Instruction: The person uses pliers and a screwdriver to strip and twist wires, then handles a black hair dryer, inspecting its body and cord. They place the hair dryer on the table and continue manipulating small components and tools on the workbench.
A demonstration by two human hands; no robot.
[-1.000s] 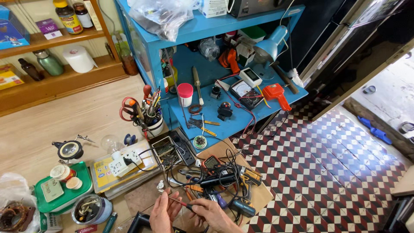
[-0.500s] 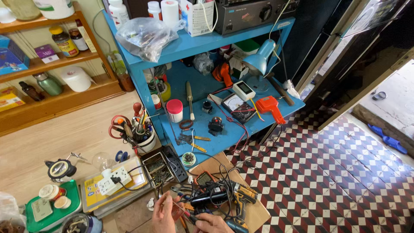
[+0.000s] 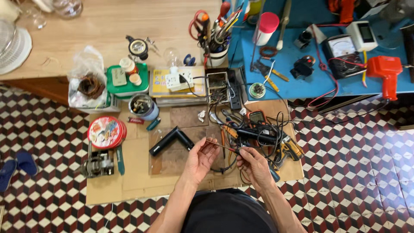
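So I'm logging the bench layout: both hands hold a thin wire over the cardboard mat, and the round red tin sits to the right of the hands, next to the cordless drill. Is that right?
Not quite. In the head view the round red tin lies to the left of the hands, far from the cordless drill. The rest holds: the left hand and right hand hold a thin wire over the cardboard mat.

Thin reddish-brown wire (image 3: 221, 146), stretched nearly level with a slight downward slant to the right, its ends pinched between the fingertips of both hands. It hangs just above the cardboard sheet (image 3: 133, 181), near that sheet's front edge, right of centre.
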